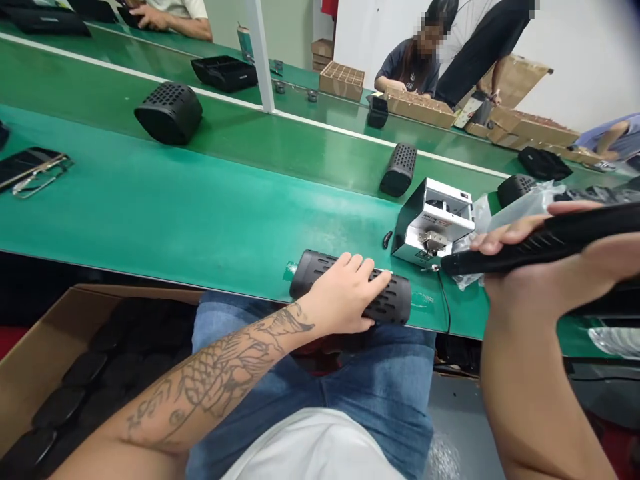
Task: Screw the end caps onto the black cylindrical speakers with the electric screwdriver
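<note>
Casing (397, 298) under left hand (347, 293), black pieces (85, 368) in carton (31, 343).

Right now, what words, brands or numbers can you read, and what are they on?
"ou": seemingly part of the lettering on a dark shirt across the way; the rest is blurred.
White machine: small label print, too small to read.
Black case at the back: tiny pale mark, unreadable.
I can read no brand or number for certain.

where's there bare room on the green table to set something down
Widest bare patch: the green table between the phone and the perforated case under the left hand. Crowded: up and right of that case, with white machine, plastic bag, right hand and black tool.
</note>
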Demonstrator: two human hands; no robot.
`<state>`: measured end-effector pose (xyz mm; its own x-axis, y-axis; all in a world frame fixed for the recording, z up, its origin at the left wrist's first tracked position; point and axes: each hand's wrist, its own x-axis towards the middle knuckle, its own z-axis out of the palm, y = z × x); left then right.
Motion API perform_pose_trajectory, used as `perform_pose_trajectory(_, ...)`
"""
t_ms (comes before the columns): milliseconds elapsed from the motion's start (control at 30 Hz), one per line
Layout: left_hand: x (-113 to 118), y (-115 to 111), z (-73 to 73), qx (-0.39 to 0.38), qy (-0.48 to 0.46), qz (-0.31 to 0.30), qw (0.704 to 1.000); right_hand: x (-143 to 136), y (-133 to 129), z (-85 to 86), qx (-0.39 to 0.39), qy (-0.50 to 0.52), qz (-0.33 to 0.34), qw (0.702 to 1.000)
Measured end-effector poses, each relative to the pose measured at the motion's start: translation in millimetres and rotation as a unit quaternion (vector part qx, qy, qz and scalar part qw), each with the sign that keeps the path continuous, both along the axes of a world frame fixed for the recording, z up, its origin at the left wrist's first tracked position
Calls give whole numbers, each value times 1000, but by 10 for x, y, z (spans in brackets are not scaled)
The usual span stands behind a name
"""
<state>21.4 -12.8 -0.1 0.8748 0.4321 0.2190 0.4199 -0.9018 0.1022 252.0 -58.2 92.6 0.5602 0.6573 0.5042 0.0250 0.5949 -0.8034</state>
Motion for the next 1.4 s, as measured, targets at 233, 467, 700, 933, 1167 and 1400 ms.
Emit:
perform_pose_trajectory(233, 37, 49, -42, -9, -15, 59, 998, -342, -476, 54, -62, -48, 136, 988)
perform_pose_trajectory(467, 37, 25, -37, -14, -26, 67, 997, -557, -347, -108, -64, -26, 162, 984)
perform_pose_trajectory(700, 28, 30, -35, -22, -20, 65, 997, -603, -295, -216, -41, -49, 176, 982)
perform_pose_trajectory(933, 23, 29, -15, -24, -19, 62, 998, -547, -271, -316, -49, -35, 211, 976)
perform_pose_trajectory(1167, 22, 27, -31, -23, -20, 64, 997, -514, -269, -383, -58, -26, 227, 972)
perform_pose_trajectory(1400, 24, 8, -12, -22, -4, 76, 997, -467, -251, -166, -87, -23, 182, 979)
